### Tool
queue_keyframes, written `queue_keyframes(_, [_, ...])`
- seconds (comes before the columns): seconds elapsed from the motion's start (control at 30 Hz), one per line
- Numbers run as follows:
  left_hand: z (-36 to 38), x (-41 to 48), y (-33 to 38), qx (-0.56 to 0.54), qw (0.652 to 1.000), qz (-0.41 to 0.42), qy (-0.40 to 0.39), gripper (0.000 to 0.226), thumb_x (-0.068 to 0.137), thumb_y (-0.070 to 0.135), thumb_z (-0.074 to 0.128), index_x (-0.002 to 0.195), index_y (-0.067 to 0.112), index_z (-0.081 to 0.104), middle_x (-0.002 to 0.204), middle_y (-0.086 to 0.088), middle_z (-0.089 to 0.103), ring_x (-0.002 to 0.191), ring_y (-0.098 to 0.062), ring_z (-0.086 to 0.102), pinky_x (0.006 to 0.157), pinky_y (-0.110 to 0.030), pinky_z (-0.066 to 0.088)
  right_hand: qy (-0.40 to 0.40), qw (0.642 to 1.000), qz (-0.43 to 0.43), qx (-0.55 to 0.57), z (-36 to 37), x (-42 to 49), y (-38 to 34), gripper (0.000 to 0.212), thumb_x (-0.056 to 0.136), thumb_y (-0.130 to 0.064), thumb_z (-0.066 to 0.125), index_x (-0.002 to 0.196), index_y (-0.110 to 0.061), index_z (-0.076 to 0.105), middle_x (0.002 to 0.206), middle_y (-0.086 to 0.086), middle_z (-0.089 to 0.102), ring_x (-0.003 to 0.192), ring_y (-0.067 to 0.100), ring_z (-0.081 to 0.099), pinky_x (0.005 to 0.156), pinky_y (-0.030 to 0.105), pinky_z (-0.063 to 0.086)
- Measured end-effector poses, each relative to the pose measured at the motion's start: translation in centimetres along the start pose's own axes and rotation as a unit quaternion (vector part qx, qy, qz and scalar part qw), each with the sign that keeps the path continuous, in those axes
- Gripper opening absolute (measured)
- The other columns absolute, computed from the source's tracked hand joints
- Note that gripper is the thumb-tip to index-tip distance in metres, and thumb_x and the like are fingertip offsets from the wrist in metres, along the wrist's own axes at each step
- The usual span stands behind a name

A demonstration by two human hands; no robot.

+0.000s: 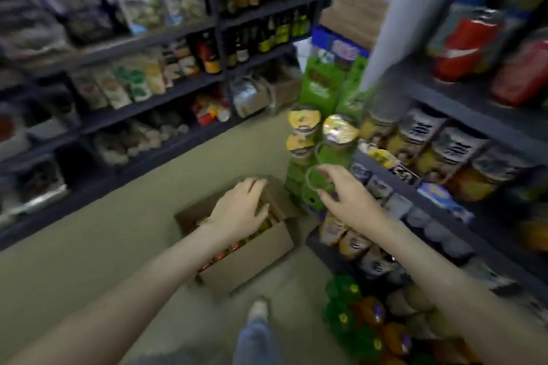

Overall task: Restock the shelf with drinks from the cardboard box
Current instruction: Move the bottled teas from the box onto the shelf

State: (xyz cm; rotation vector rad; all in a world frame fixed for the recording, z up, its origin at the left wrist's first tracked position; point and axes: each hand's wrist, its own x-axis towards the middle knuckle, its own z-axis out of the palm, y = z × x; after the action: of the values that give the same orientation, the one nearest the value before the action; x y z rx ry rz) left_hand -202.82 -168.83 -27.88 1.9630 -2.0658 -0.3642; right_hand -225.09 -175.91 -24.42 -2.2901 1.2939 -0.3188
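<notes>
Blurred. Low centre, cardboard box (pixel 252 261) of drinks (pixel 226 255) partly hidden behind left hand (pixel 240 207), grip released; right hand (pixel 341 195) likewise empty.

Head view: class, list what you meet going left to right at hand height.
Bagged goods → left hand → right hand → jars. Cardboard box omitted: it lies under the left hand.
</notes>
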Motion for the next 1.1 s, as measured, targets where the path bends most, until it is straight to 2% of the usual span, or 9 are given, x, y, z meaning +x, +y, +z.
queue_keyframes(0.1, [1.4,-1.3,-7.0,-0.003,0.996,-0.088,-0.032,0.05,0.093,0.032,0.051,0.138,0.012,0.043,0.131,-0.012,0.05,0.118,-0.032,0.052,0.093,-0.037,0.045,-0.06,0.998,-0.014,0.002,4.7,5.1,-1.4,0.048,0.098,-0.024,0.051,0.143,-0.02,0.035,0.141,0.0,0.041,0.13,0.016,0.042,0.103,0.031,0.04])
queue_keyframes(0.17, [2.6,-1.8,-11.5,-0.016,0.989,-0.133,-0.062,0.05,0.09,0.036,0.044,0.137,0.02,0.043,0.128,-0.013,0.052,0.116,-0.034,0.054,0.09,-0.039,0.049,-0.104,0.994,-0.017,0.0,7.9,8.8,-2.2,0.05,0.097,-0.022,0.052,0.144,-0.02,0.034,0.141,0.001,0.04,0.13,0.016,0.041,0.103,0.031,0.039])
queue_keyframes(0.27, [3.9,-1.6,-18.1,-0.019,0.975,-0.195,-0.108,0.05,0.093,0.035,0.041,0.143,0.026,0.037,0.138,-0.008,0.046,0.121,-0.031,0.051,0.093,-0.038,0.047,-0.176,0.984,-0.017,-0.013,13.3,15.0,-2.6,0.053,0.097,-0.02,0.052,0.146,-0.02,0.031,0.142,0.0,0.039,0.13,0.016,0.041,0.103,0.032,0.04])
queue_keyframes(0.37, [5.2,-0.3,-24.5,-0.015,0.957,-0.233,-0.173,0.05,0.098,0.027,0.04,0.146,0.018,0.033,0.144,-0.008,0.039,0.122,-0.031,0.05,0.092,-0.036,0.043,-0.238,0.971,0.002,-0.029,19.3,20.7,-2.2,0.054,0.097,-0.02,0.05,0.147,-0.019,0.03,0.143,0.001,0.04,0.13,0.016,0.041,0.105,0.033,0.04])
queue_keyframes(0.47, [7.8,0.8,-29.9,-0.037,0.945,-0.258,-0.195,0.051,0.094,0.026,0.043,0.143,0.014,0.04,0.14,-0.013,0.045,0.116,-0.036,0.053,0.091,-0.039,0.047,-0.306,0.95,0.036,-0.058,25.4,25.0,-1.1,0.056,0.098,-0.017,0.049,0.148,-0.022,0.026,0.143,0.0,0.039,0.128,0.017,0.042,0.104,0.036,0.042])
queue_keyframes(0.63, [14.4,3.1,-35.7,-0.054,0.923,-0.285,-0.251,0.05,0.098,0.025,0.041,0.146,0.02,0.03,0.145,-0.005,0.038,0.124,-0.023,0.045,0.098,-0.033,0.041,-0.373,0.92,0.092,-0.075,33.3,28.4,1.4,0.063,0.095,-0.005,0.049,0.15,-0.022,0.023,0.153,0.001,0.027,0.138,0.019,0.031,0.109,0.035,0.034])
queue_keyframes(0.8, [24.2,5.9,-39.4,-0.097,0.9,-0.332,-0.266,0.05,0.098,0.029,0.042,0.146,0.022,0.03,0.145,-0.004,0.038,0.122,-0.023,0.047,0.097,-0.034,0.045,-0.411,0.9,0.096,-0.109,40.6,31.4,7.4,0.06,0.096,-0.01,0.048,0.148,-0.027,0.025,0.146,-0.001,0.033,0.124,0.016,0.045,0.102,0.031,0.043])
queue_keyframes(0.93, [33.7,8.8,-42.1,-0.128,0.882,-0.376,-0.253,0.052,0.098,0.031,0.043,0.147,0.029,0.027,0.148,-0.003,0.032,0.128,-0.024,0.041,0.099,-0.038,0.045,-0.429,0.884,0.066,-0.176,47.7,35.6,14.7,0.061,0.094,-0.012,0.05,0.148,-0.028,0.026,0.147,0.0,0.032,0.13,0.019,0.039,0.107,0.036,0.038])
queue_keyframes(1.1, [45.3,13.8,-45.8,-0.108,0.891,-0.377,-0.23,0.053,0.098,0.03,0.04,0.148,0.029,0.022,0.152,-0.008,0.025,0.137,-0.029,0.029,0.111,-0.043,0.029,-0.442,0.861,-0.007,-0.253,56.5,43.2,23.2,0.075,0.091,-0.005,0.052,0.152,-0.029,0.015,0.152,0.004,0.025,0.136,0.022,0.031,0.112,0.038,0.033])
